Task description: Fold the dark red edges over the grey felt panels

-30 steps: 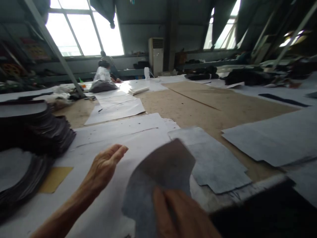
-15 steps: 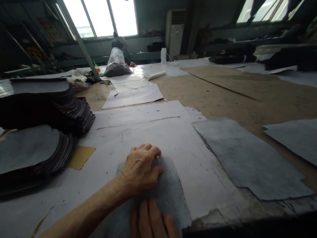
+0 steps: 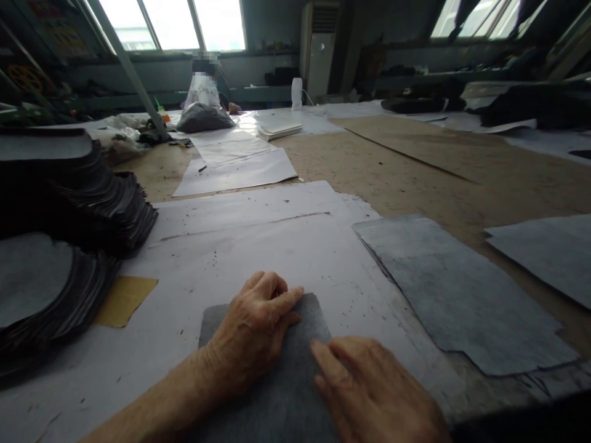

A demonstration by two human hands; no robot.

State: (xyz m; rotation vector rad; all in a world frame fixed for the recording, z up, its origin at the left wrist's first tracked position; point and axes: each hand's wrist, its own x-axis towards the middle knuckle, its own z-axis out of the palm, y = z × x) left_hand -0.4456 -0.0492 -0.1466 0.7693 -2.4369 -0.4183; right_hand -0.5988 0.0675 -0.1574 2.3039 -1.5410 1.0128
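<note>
A grey felt-like sheet (image 3: 295,363) with rounded corners lies in front of me on white paper. My left hand (image 3: 258,326) rests over its far part with the fingers curled, forefinger and thumb close together at the far right edge. To the right, my right hand (image 3: 373,387) is open, its fingers stretched out and touching the sheet's right edge. The near end of the sheet runs out of view.
Tall stacks of dark-edged cut pieces (image 3: 87,191) stand at the left, near a yellow-brown scrap (image 3: 127,300). More grey pieces (image 3: 462,295) lie on the right. White paper (image 3: 240,227) covers the table ahead. A person (image 3: 205,86) is at the far end.
My right hand has moved from the near end of the sheet to its right edge. My left hand's forefinger and thumb have drawn closer together. The view has shifted slightly right.
</note>
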